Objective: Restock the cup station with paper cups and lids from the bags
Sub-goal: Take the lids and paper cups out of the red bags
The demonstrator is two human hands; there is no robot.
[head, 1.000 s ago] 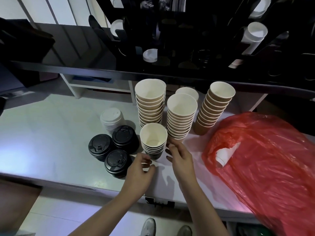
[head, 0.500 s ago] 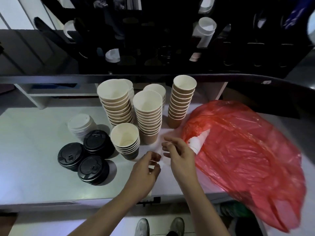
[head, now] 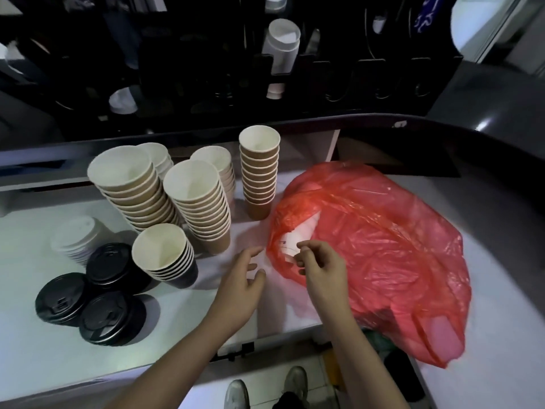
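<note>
A red plastic bag (head: pixel 383 246) lies on the right of the white counter (head: pixel 177 320), its mouth facing left with white cups (head: pixel 298 234) showing inside. My right hand (head: pixel 320 270) hovers at the bag's mouth, fingers loosely curled and holding nothing. My left hand (head: pixel 241 278) hangs just left of the mouth, fingers relaxed and empty. Stacks of brown paper cups (head: pixel 197 202) stand behind my hands, with a short black cup stack (head: pixel 165 255) in front of them. Black lids (head: pixel 88 299) and white lids (head: pixel 76 237) sit at the left.
A black cup dispenser rack (head: pixel 265 69) rises behind the counter, with a white cup stack (head: pixel 281 51) in one slot. A tall brown cup stack (head: pixel 259 172) stands near the bag. The counter's front edge runs just below my forearms; shoes show on the floor.
Both hands have moved right, away from the short black cup stack, toward the mouth of the red bag. The view has swung right as well.
</note>
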